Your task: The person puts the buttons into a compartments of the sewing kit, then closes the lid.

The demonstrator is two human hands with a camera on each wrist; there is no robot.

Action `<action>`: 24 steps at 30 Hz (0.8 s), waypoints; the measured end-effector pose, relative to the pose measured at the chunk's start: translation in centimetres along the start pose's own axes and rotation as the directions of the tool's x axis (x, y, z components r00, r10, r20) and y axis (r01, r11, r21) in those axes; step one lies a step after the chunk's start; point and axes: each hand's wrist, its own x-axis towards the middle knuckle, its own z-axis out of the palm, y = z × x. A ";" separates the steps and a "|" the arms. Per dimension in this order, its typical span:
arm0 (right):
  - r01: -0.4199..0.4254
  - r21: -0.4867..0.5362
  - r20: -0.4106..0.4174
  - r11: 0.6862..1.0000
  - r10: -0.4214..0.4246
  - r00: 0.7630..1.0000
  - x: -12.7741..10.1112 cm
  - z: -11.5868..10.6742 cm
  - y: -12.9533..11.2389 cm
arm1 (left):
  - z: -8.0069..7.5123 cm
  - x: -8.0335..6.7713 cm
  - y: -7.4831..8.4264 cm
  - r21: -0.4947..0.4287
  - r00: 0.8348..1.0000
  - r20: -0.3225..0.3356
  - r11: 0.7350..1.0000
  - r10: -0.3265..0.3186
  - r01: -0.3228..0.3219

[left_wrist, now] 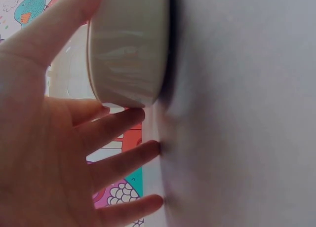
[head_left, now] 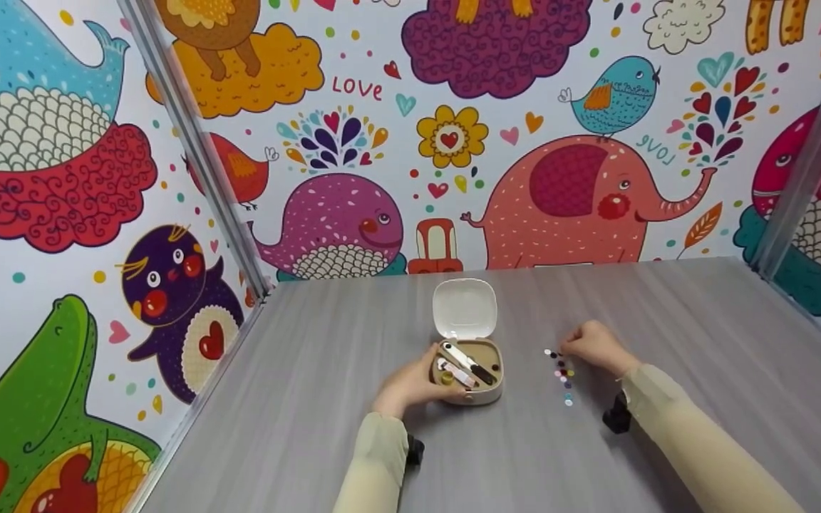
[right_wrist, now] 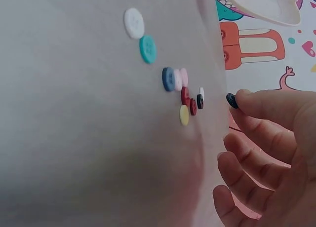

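A small cream box (head_left: 480, 399) stands on the table with its white lid (head_left: 465, 308) hinged up at the back. My left hand (head_left: 409, 383) holds the box at its left side, thumb along the front and fingertips at the wall; in the left wrist view the other fingers spread beside it. Inside lie a white-and-black tool (head_left: 480, 372), a pinkish-white slim item and a small gold piece. Between thumb and index finger, my right hand (head_left: 599, 347) pinches a dark button (right_wrist: 231, 100), held above the table with the remaining fingers loosely bent.
Several loose buttons lie in a rough line right of the box, among them a white button (right_wrist: 134, 23), a turquoise button (right_wrist: 148, 49), a blue button (right_wrist: 168, 79) and a yellow button (right_wrist: 184, 115). Behind the grey table (head_left: 296, 370) rises a wall (head_left: 453, 235) with cartoon animals.
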 end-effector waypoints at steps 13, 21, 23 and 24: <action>0.024 0.013 -0.032 1.000 -0.024 0.999 0.2 0.9 -0.7 | 0.1 0.0 0.0 0.043 1.000 -0.015 0.999 -0.019 0.019; 0.028 0.049 0.007 0.998 -0.029 1.000 0.5 1.3 -1.0 | 0.0 -0.1 0.1 0.018 1.000 -0.010 1.000 -0.019 0.019; 0.030 0.051 0.011 0.998 -0.031 0.999 0.6 1.4 -1.1 | 0.0 -0.2 0.1 0.016 1.000 -0.010 1.000 -0.015 0.015; 0.030 0.054 0.014 0.998 -0.031 0.999 0.6 1.5 -1.2 | -0.1 -0.2 0.2 0.017 1.000 -0.010 1.000 -0.014 0.014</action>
